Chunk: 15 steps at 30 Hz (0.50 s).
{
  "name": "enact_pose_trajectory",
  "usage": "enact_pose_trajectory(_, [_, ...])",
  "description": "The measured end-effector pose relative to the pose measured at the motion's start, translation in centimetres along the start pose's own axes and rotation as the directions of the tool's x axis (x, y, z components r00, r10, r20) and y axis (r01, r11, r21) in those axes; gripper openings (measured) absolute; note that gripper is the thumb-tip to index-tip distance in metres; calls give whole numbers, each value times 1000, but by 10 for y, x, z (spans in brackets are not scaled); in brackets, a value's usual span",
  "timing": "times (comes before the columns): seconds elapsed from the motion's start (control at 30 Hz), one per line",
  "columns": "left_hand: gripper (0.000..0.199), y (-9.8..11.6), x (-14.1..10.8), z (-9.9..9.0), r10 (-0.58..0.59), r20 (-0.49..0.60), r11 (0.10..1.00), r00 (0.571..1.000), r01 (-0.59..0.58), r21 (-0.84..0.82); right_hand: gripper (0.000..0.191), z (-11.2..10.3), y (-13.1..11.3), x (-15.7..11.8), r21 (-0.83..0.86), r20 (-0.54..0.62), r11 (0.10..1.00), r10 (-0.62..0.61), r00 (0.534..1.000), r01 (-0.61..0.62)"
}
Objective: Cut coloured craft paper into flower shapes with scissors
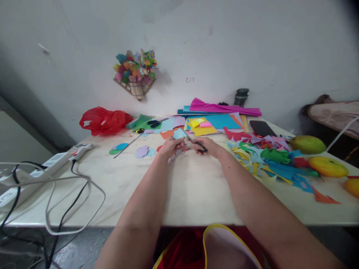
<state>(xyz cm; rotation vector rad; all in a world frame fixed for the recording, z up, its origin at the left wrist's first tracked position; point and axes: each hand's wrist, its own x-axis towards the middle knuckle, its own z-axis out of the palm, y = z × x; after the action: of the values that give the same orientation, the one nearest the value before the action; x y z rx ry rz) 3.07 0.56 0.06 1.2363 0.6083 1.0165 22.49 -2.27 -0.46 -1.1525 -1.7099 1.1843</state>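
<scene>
Over the middle of the white table, my left hand [170, 146] pinches a light blue paper piece [179, 133] with a rounded outline. My right hand [209, 146] is closed around the black handles of a pair of scissors [201, 147]. Their blades point up and left, close to the right edge of the light blue paper; whether they touch it is too small to tell. Small paper bits [181, 148] lie beneath the hands. Left of my left hand rest a scalloped lilac paper shape [141, 151] and a blue paper circle [122, 146].
Colourful paper scraps [276, 157] and several mangoes [328, 166] cover the right side. Paper sheets [221, 121], a phone [263, 128], other scissors [153, 123] and a red plastic bag [105, 121] lie further back. A power strip [53, 160] with loose cables runs along the left.
</scene>
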Motion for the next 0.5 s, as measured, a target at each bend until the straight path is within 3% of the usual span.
enact_pose_trajectory(0.5, [29, -5, 4, -4, 65, 8, 997, 998, -65, 43, 26, 5, -5, 0, 30, -18, 999, 26, 1000, -25])
